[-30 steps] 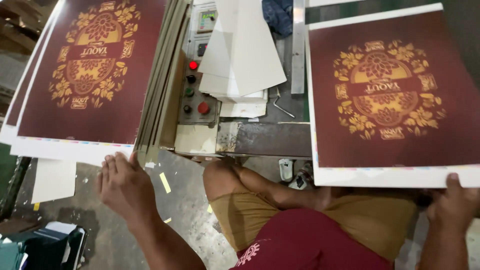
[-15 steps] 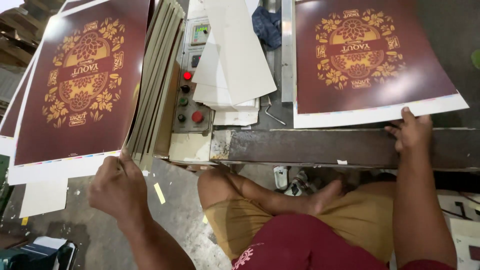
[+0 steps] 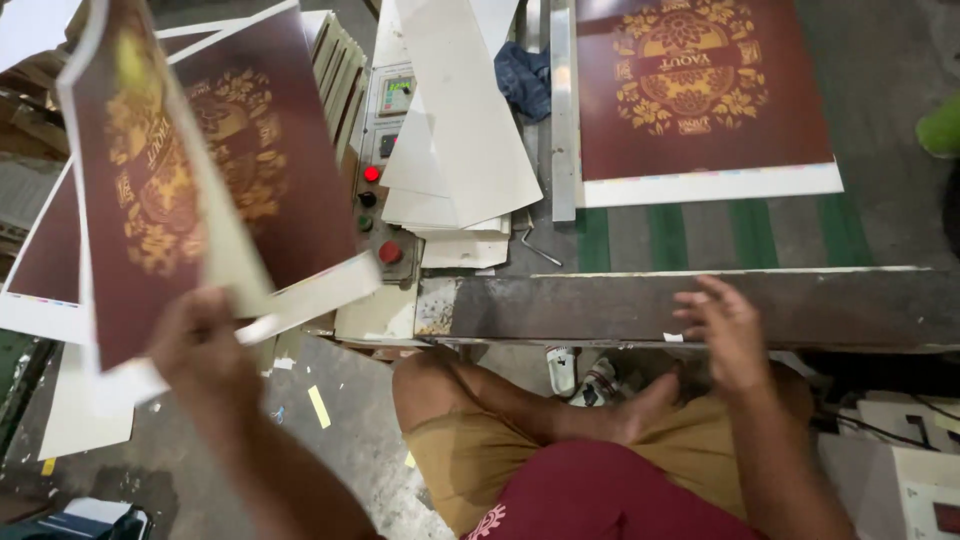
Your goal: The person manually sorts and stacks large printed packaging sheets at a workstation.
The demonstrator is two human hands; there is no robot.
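Presently the left hand (image 3: 205, 345) grips the lower white margin of a maroon printed sheet (image 3: 150, 190) with a gold floral emblem, fingers closed on the paper. The sheet is raised and tilted toward the camera, left of the control panel (image 3: 385, 170); half a second ago the same hand only touched the edge of the stack while the sheet lay flat. The lifted sheet is blurred, so whether one sheet or two are pinched cannot be told. Further maroon sheets (image 3: 45, 255) remain below and left of it.

The right hand (image 3: 725, 330) is open, fingers spread, holding nothing, and hangs just in front of the worn metal table edge (image 3: 640, 305), right of the control panel. Half a second ago it pressed on the white margin of the second maroon sheet (image 3: 700, 95); that sheet now lies flat on the machine bed, well right of the control panel and apart from the hand.

A pile of blank white sheets (image 3: 460, 140) leans just right of the control panel, partly covering it. A blue cloth (image 3: 525, 80) lies above that pile. A metal straightedge (image 3: 562, 110) stands between the white pile and the second maroon sheet.
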